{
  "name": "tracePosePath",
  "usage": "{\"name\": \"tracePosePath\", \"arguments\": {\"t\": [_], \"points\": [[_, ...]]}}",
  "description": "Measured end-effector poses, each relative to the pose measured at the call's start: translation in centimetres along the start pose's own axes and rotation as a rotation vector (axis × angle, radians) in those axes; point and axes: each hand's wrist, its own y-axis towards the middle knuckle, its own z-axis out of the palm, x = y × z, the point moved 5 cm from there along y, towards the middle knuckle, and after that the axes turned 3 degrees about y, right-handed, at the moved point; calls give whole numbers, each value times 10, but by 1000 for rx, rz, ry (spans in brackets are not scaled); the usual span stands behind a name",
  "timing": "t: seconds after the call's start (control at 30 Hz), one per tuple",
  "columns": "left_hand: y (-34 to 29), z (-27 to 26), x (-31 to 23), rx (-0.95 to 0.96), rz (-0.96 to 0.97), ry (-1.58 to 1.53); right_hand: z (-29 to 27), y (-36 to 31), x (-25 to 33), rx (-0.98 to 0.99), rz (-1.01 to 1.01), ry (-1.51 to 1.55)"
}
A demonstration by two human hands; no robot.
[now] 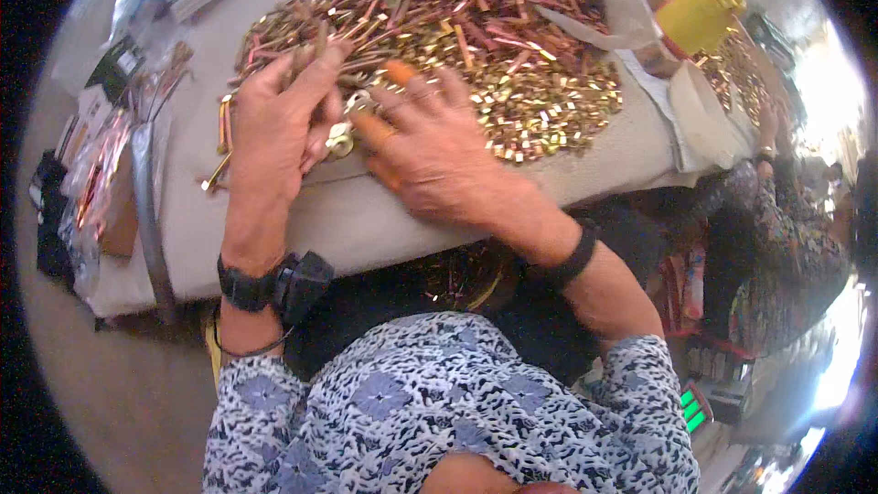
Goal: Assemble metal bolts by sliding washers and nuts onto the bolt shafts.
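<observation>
Spill hazard at desk (187,155) edge.
Left hand (288,105) and right hand (434,142) flank metal parts (340,140); cannot tell whether fingers (399,73) grasp any. Careless sweeping could drop some.

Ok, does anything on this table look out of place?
Slightly: a slim golden metal piece lies beside the left hand, outside the large heap of gold and reddish metal pieces, where most sit bunched.

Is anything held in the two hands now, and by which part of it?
Shiny metal pieces sit between the left hand and the right hand; whether either grips them, and by which part, cannot be told through the blur.
</observation>
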Motion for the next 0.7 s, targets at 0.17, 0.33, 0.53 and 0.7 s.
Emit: {"name": "tracePosePath", "arguments": {"t": [0.17,0.33,0.53,0.7], "points": [[3,18,11,0,46,96,11,-2,-3,41,-7,-23],[-10,8,5,66,400,400,21,4,-3,-150,5,60],[2,1,25,103,248,279,19,-2,-7,-254,74,89],[2,5,39,93,5,117,6,-10,-36,-384,228,67]]}}
